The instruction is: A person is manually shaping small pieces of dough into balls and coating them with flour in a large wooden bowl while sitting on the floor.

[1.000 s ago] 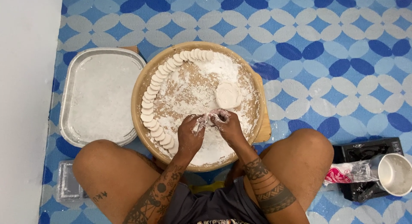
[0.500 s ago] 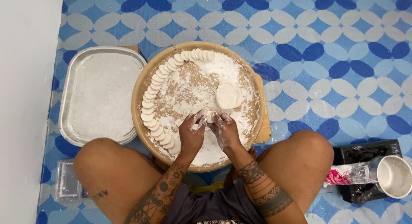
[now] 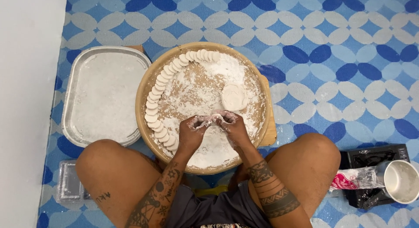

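Person sits cross-legged on a blue patterned mat (image 3: 340, 49), both hands over a round wooden tray (image 3: 142, 95) dusted with flour. Left hand (image 3: 190, 131) and right hand (image 3: 234, 126) meet at the fingertips, both pinched closed on a small dough piece (image 3: 214, 119) held between them just above the floured tray, near its middle, toward the person's side. Fingers are coated in flour.

On the tray: a curved row of dough discs (image 3: 162, 82) overlapping along the left rim, from the top round to the lower left. A flat dough lump (image 3: 233, 97) lies right of centre, just beyond the right hand, apart from it.

Left of the tray, touching or just beside it, a metal pan (image 3: 72, 101) with flour inside. By the right knee: a metal cup (image 3: 401, 181) on a black box (image 3: 371, 154), with a plastic bag (image 3: 355, 176) beside it. A clear plastic container (image 3: 67, 184) sits by the left knee.
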